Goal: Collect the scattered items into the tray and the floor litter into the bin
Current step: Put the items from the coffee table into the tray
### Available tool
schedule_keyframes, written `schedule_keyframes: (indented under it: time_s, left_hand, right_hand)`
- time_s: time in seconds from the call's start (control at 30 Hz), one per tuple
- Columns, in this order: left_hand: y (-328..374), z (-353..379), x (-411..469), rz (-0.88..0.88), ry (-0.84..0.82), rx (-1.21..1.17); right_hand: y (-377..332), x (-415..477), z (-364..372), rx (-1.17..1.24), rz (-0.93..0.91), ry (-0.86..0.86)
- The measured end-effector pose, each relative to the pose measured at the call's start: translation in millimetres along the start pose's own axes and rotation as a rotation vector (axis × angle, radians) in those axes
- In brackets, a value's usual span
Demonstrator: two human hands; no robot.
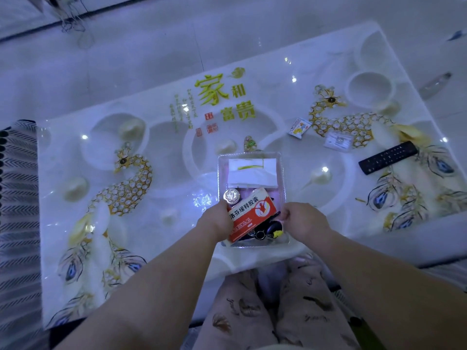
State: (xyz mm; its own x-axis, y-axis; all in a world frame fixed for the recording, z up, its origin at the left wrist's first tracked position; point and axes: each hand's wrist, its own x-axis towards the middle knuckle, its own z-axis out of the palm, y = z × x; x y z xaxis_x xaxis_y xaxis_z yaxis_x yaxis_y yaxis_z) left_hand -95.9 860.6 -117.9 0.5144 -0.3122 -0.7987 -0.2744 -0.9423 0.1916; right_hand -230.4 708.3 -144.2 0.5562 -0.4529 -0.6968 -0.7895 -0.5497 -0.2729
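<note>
- We have the clear rectangular plastic tray (278, 157) on the glossy white swan-printed table (156, 223), close to its near edge, and it is already partly filled.
- Inside it lie a white folded paper (251, 173), a round silver-capped jar (232, 196), a red-and-white cardboard medicine box (249, 217) and a black key bunch with a yellow tag (269, 231).
- Our left hand (219, 218) curls around the medicine box's left edge; our right hand (302, 219) has its fingers bunched at the tray's right rim, on the rim or a small item, we cannot tell which.
- Left on the table, well apart from the tray: a small white-and-blue printed sachet (299, 128), a clear flat plastic packet (338, 141) and a long black remote control (388, 157).
- On the pale tiled floor (126, 54) beyond the table we see a clear plastic bottle (435, 84) and a small dark scrap (457, 35), so the litter looks untouched; no bin is in view.
- We judge the job roughly half done.
</note>
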Motion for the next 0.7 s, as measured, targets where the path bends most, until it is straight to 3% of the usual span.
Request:
schedule_keyframes:
  time_s: [0.2, 0.37, 0.43, 0.5, 0.63, 0.7]
  left_hand:
    - [9, 15, 18, 0.044, -0.099, 0.243]
    - [16, 23, 27, 0.051, 0.078, 0.371]
    - [18, 24, 29, 0.064, 0.046, 0.447]
    - [20, 23, 29, 0.07, 0.025, 0.435]
    - [27, 7, 24, 0.112, 0.183, 0.262]
    - [33, -3, 22, 0.153, 0.186, 0.221]
  right_hand:
    - [9, 4, -6, 0.025, -0.001, -0.044]
    - [12, 8, -4, 0.025, -0.015, -0.037]
    - [13, 10, 0, 0.039, -0.015, -0.037]
    - [12, 11, 1, 0.06, -0.009, -0.038]
    - [12, 6, -4, 0.107, 0.01, 0.003]
    - [17, 2, -10, 0.126, 0.039, 0.043]
